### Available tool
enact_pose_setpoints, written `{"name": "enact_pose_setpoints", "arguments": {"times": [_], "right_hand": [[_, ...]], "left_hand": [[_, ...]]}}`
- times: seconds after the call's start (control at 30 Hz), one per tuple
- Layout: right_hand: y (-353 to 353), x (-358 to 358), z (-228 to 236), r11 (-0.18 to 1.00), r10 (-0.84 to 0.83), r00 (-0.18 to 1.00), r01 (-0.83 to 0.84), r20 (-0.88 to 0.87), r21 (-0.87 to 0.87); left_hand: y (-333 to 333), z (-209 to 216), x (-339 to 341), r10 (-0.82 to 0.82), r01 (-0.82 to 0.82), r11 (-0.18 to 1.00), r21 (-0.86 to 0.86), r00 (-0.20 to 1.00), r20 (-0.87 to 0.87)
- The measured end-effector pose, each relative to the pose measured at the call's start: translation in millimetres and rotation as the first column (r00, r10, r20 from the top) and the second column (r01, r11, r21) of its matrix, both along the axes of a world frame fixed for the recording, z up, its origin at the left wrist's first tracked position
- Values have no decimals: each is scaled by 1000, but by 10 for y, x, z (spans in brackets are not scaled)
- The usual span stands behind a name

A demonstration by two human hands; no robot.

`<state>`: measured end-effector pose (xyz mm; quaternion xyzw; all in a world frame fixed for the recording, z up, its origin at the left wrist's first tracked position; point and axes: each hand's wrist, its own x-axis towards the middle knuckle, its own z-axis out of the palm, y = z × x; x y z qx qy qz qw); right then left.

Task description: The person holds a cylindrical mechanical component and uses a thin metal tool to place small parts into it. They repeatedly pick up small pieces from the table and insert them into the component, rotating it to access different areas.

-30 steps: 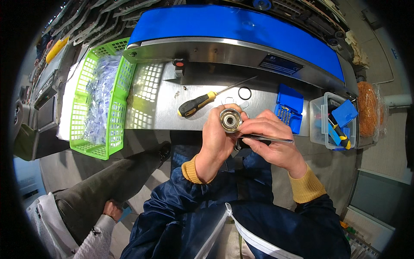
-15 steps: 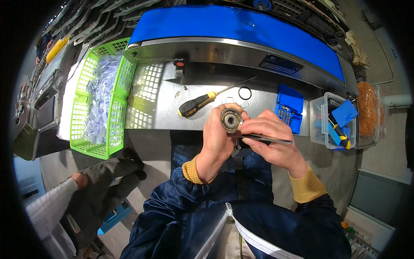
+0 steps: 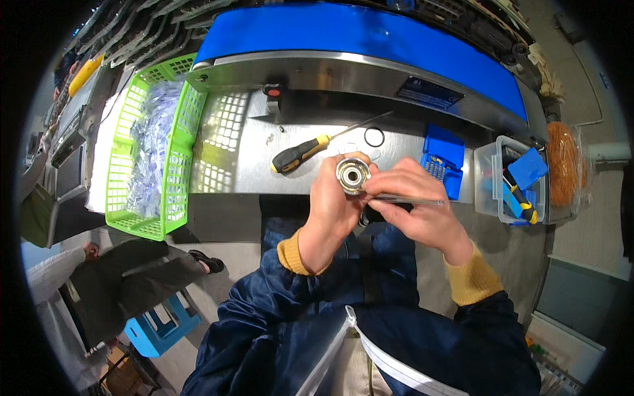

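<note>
My left hand (image 3: 327, 208) is wrapped around a round metal part (image 3: 353, 176), its open end turned up and showing a bearing-like ring with a dark centre hole. Pinched in my right hand (image 3: 419, 208) is a pair of slim metal tweezers (image 3: 426, 201), lying nearly level; their tips are hidden at the part's lower right rim, by my fingers. Beyond my hands, a black-and-yellow screwdriver (image 3: 298, 156) lies on the metal bench (image 3: 257, 178). A black rubber ring (image 3: 374, 137) rests near the screwdriver's shaft.
An open blue bit case (image 3: 444, 148) lies right of my hands, beside a clear plastic bin (image 3: 487, 181) of tools. A green basket (image 3: 165, 214) of clear plastic pieces stands left. Behind runs a blue belt conveyor (image 3: 356, 33). Another person's dark-trousered leg (image 3: 139, 274) and a blue stool (image 3: 162, 327) are lower left.
The round part has tipped slightly and the tweezers now lie flatter, with my right hand a little higher. At lower left, the other person has shifted, uncovering more of the blue stool.
</note>
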<state>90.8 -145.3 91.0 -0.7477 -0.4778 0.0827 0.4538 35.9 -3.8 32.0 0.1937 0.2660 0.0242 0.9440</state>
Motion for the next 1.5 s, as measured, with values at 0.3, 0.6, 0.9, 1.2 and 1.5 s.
{"name": "enact_pose_setpoints", "arguments": {"times": [0.3,0.6,0.9,1.2,1.5], "right_hand": [[84,149,-61,977,-24,980,-19,-197,-212],[128,205,-57,973,-15,968,-44,-250,-227],[119,191,-43,974,-23,958,-44,-287,-224],[78,164,-37,988,-7,958,-37,-288,-147],[82,87,-60,1000,22,991,-24,-130,-13]], "left_hand": [[140,-274,6,-98,82,912,-401,995,-18],[66,-285,67,-45,-5,941,-339,989,-139],[141,-467,8,-106,101,891,-443,994,11],[126,-259,-3,-70,62,974,-219,997,-31],[66,10,-22,19,-21,999,-37,999,-44]]}}
